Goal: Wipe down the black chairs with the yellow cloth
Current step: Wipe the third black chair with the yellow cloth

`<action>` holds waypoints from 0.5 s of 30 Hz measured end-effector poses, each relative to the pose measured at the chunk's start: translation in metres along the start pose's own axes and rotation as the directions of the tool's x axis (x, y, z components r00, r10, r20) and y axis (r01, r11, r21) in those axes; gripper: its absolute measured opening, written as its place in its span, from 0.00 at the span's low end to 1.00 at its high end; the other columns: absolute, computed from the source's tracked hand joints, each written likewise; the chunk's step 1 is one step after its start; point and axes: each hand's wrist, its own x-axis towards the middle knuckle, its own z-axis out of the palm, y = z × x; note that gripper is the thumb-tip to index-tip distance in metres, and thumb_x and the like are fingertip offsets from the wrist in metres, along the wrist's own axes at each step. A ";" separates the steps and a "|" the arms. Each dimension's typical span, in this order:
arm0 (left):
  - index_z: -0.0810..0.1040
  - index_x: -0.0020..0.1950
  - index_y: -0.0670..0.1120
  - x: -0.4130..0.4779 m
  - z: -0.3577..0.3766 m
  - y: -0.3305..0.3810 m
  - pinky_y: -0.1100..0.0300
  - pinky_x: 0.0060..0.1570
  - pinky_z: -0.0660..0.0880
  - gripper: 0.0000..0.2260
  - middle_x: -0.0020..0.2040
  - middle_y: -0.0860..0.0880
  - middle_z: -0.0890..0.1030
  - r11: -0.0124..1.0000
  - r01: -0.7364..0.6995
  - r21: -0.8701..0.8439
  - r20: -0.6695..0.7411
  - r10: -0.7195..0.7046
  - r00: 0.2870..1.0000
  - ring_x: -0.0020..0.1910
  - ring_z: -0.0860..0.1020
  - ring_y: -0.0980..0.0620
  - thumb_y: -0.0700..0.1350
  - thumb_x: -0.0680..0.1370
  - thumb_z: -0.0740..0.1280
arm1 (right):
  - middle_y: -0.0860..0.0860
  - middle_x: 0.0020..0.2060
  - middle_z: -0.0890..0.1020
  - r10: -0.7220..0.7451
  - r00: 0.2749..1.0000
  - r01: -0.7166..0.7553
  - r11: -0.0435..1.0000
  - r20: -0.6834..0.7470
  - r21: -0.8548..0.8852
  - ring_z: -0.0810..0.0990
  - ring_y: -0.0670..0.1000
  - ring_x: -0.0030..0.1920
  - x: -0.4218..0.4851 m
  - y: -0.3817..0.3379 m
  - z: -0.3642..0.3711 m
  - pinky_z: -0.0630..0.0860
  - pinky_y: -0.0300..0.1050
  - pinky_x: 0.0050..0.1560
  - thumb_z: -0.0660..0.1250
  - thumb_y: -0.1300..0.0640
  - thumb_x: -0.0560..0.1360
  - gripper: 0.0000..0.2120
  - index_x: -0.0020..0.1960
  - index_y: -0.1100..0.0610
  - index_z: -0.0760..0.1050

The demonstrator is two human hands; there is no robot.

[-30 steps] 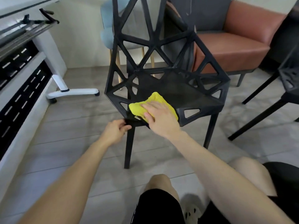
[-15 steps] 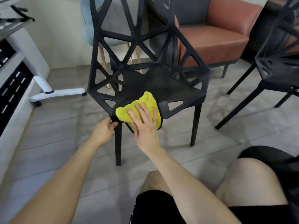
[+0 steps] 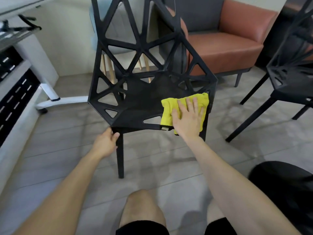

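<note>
1. Yellow and crumpled, one cloth – the yellow cloth [image 3: 169,110] – is lying on the front right corner of the seat of the nearer black chair [image 3: 140,102], with its lower edge hanging over the seat's front rim.
2. Two black chairs are showing: the nearer one is standing upright in the middle, its back and seat cut through with triangular openings, and a second black chair [image 3: 291,77] is standing well apart at the right edge, only partly in view.
3. Two hands are working, set apart from each other at opposite front corners of the nearer seat.
4. One of them, the right hand [image 3: 188,116], is lying flat on the cloth with fingers straight and spread, pressing it onto the seat.
5. Its partner, the left hand [image 3: 105,143], is gripping the front left corner of the seat, fingers and thumb curling round the frame just above the leg.
6. Two front legs of the nearer chair are resting on the grey tiled floor [image 3: 67,133].
7. One orange-brown armchair [image 3: 225,48] is sitting behind the chair to the right, and one pale blue chair [image 3: 94,39] with wooden legs is showing through the openings of the backrest.
8. One white wheeled stand foot [image 3: 67,100] is lying on the floor at the left – near the chair, not touching it.
</note>
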 end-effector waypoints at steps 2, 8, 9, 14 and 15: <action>0.71 0.78 0.45 -0.009 0.003 0.002 0.40 0.60 0.84 0.19 0.76 0.40 0.77 0.996 0.031 -0.082 -0.002 -0.031 1.000 0.69 0.80 0.36 0.48 0.88 0.64 | 0.51 0.80 0.70 -0.165 0.983 0.167 0.986 0.078 -0.021 0.53 0.54 0.85 -0.013 -0.022 0.002 0.50 0.68 0.81 0.53 0.36 0.82 0.28 0.76 0.44 0.74; 0.75 0.71 0.51 -0.062 0.006 -0.006 0.58 0.49 0.86 0.13 0.68 0.45 0.83 0.966 0.034 -0.255 0.164 0.009 0.986 0.56 0.85 0.55 0.40 0.87 0.66 | 0.51 0.80 0.69 -0.329 0.921 0.361 0.923 0.210 -0.134 0.52 0.56 0.85 -0.045 -0.045 -0.022 0.45 0.72 0.80 0.42 0.21 0.78 0.39 0.76 0.40 0.73; 0.75 0.71 0.51 -0.071 0.004 -0.010 0.51 0.56 0.86 0.16 0.66 0.44 0.84 0.945 0.075 -0.317 0.244 0.005 0.970 0.60 0.85 0.52 0.36 0.86 0.65 | 0.52 0.82 0.65 -0.325 0.919 0.363 0.918 0.223 -0.159 0.48 0.58 0.85 -0.052 -0.043 -0.029 0.41 0.74 0.79 0.41 0.21 0.78 0.39 0.77 0.39 0.71; 0.78 0.70 0.45 -0.091 -0.026 -0.018 0.49 0.55 0.86 0.17 0.59 0.45 0.89 0.890 0.245 -0.384 0.426 -0.064 0.902 0.58 0.88 0.45 0.31 0.86 0.59 | 0.55 0.86 0.45 -0.267 0.889 0.333 0.934 0.372 -0.125 0.36 0.62 0.84 -0.077 -0.033 -0.051 0.45 0.76 0.79 0.38 0.20 0.77 0.40 0.83 0.37 0.58; 0.78 0.69 0.42 -0.087 -0.034 -0.016 0.48 0.52 0.86 0.15 0.57 0.43 0.89 0.856 0.243 -0.456 0.307 -0.106 0.946 0.55 0.88 0.43 0.34 0.87 0.57 | 0.54 0.86 0.44 -0.269 0.879 0.338 0.934 0.394 -0.117 0.35 0.62 0.84 -0.077 -0.033 -0.053 0.46 0.75 0.79 0.38 0.21 0.77 0.40 0.83 0.37 0.56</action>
